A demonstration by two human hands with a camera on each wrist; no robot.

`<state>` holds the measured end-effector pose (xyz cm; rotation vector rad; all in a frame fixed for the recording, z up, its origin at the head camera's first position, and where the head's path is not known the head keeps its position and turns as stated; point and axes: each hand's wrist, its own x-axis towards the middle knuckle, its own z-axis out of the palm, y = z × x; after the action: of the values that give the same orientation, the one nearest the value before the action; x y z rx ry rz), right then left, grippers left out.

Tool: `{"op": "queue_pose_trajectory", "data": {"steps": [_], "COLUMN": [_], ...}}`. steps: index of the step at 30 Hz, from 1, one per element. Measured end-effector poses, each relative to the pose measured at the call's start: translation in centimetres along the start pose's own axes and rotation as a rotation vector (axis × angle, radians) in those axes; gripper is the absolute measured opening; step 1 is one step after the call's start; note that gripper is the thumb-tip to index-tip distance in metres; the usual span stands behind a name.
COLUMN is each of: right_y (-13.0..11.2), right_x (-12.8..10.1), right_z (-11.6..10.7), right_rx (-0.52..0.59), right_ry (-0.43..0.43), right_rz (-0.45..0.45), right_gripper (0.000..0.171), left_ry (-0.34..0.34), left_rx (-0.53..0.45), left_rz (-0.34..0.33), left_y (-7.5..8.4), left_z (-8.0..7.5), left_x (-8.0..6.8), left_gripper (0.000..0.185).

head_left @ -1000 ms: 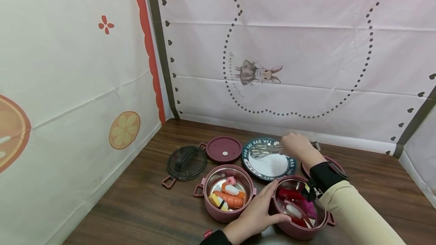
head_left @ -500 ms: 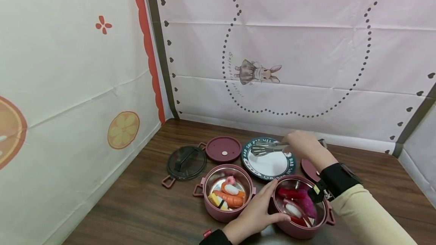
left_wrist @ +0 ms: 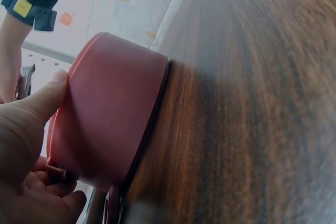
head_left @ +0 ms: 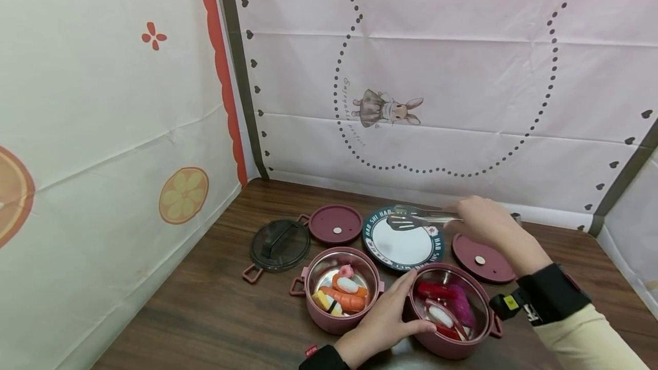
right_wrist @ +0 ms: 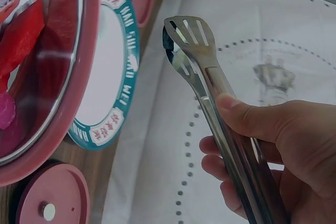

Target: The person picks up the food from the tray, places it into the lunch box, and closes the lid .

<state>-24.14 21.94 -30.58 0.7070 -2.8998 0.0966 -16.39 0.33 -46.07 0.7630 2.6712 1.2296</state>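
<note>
My left hand (head_left: 385, 316) holds the right-hand pink pot (head_left: 449, 350), its thumb along the near side and its fingers by the far rim. In the left wrist view, the thumb lies at the rim of the pot (left_wrist: 110, 108). Inside it are a purple piece (head_left: 461, 304), a white piece (head_left: 440, 316) and red pieces of toy food. My right hand (head_left: 483, 221) grips metal tongs (head_left: 429, 218) above the white plate (head_left: 406, 247) with a teal border. The right wrist view shows the thumb and fingers round the tongs (right_wrist: 210, 77), slotted heads close together.
A second pink pot (head_left: 334, 324) with toy sushi and shrimp stands to the left. Behind it lie a dark transparent lid (head_left: 280, 244) and a round maroon lid (head_left: 336, 224). Another maroon lid (head_left: 480, 258) lies right of the plate. Printed cloth walls border the wooden table.
My right hand has moved right with the tongs, off the plate's middle toward its right rim, uncovering the maroon lid. My left hand stays on the pot.
</note>
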Motion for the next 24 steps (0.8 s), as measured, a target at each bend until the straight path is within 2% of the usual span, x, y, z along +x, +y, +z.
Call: {"op": "queue_pose_trajectory", "data": {"steps": [8,16,24], "right_y": [0.9,1.3,1.7], "right_x": [-3.9,-7.5,-10.6], "right_z": [-0.3,0.4,1.3], "right_rx": [0.003,-0.010,-0.030], "right_ry": [0.103,0.112,0.187], "right_rz": [-0.009,0.008,-0.035], "right_gripper": [0.040,0.040,0.035], "left_ry": [0.015,0.016,0.021], "left_rx": [0.004,-0.005,-0.003], "left_rz": [0.006,-0.010,-0.012], "left_y": [0.1,0.1,0.1], "left_z": [0.0,0.0,0.1], "left_x": [-0.1,-0.1,0.1], "left_gripper": [0.093,0.093,0.093]}}
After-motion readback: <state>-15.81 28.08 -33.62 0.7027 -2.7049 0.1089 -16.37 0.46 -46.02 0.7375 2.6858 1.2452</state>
